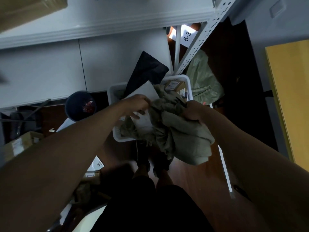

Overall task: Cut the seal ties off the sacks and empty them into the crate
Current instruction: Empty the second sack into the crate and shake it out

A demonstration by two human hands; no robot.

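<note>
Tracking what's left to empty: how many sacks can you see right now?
2. One grey-green sack is bunched in both hands, left hand and right hand, over the white crate. A green sack lies behind the crate by the shelf post. Others may be hidden.

Coarse woven matt cloth sack (180, 131), smooth white plastic crate (181, 79), perforated painted metal shelf upright (200, 39), glossy wooden floor (192, 174)

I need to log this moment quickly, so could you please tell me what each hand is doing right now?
Left hand: fingers curled, gripping the edge of the sack over the crate.
Right hand: gripping the bunched sack, with a dark tool sticking out.
</note>
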